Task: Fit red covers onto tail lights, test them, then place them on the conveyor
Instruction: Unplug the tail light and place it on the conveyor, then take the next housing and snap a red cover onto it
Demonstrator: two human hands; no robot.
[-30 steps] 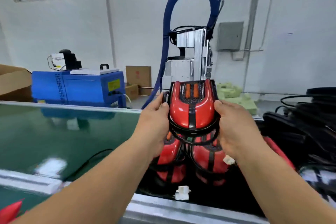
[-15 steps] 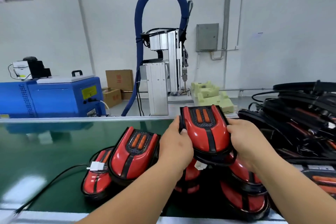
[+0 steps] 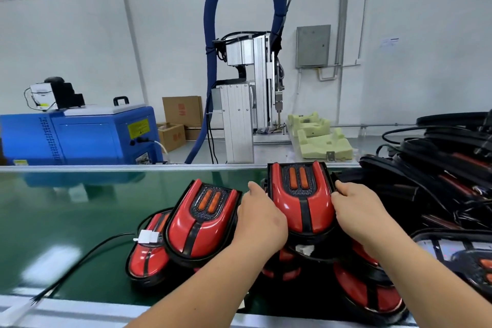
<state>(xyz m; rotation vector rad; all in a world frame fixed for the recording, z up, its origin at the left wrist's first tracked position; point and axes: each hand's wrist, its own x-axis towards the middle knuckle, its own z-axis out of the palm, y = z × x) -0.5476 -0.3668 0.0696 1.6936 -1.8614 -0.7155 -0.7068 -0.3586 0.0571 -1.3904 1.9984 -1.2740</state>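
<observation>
A red tail light with black trim and two orange strips (image 3: 300, 200) lies on top of a pile of similar lights on the green conveyor belt (image 3: 66, 208). My left hand (image 3: 259, 217) grips its left edge and my right hand (image 3: 356, 214) grips its right edge. Just to the left another finished tail light (image 3: 202, 221) leans on a third one (image 3: 149, 255), which has a white connector (image 3: 147, 236) and a black cable. More red lights (image 3: 370, 293) lie partly hidden under my arms.
A heap of black housings and cables (image 3: 439, 176) fills the right side. Behind the belt stand a blue machine (image 3: 80, 136), a metal dispensing station with a blue hose (image 3: 239, 114), pale green foam fixtures (image 3: 319, 138) and cardboard boxes (image 3: 182, 112).
Both hands have brought the held tail light down from in front of my view onto the pile on the belt. The camera has tilted and the lights at left came into view.
</observation>
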